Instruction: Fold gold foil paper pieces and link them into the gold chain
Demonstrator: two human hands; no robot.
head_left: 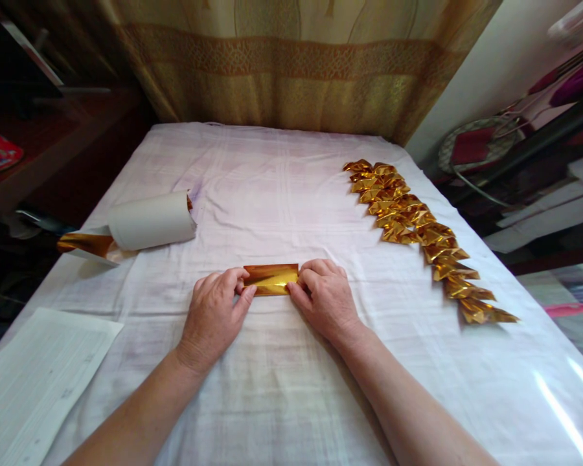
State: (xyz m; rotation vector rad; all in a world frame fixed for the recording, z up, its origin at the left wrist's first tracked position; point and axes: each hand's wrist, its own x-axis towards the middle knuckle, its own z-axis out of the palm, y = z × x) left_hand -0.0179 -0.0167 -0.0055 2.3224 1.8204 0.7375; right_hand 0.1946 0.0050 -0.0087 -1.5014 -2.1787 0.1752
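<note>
A folded strip of shiny gold foil paper (271, 279) lies across the middle of the cloth-covered surface, its long side running left to right. My left hand (217, 309) pinches the strip's left end, thumb along the near edge and fingers curled behind. At the right end, my right hand (324, 298) grips it in the same way, with the thumb at the near corner. Both forearms reach in from the bottom of the view. Off to the right, several folded gold foil pieces (398, 206) sit in overlapping rows.
A white roll (150, 220) with gold foil showing at its ends lies at the left. Nearer, a printed paper sheet (53, 375) rests on the white cloth (272, 401). A gold-brown curtain (291, 65) hangs behind the far edge; a cluttered shelf (539, 149) stands at right.
</note>
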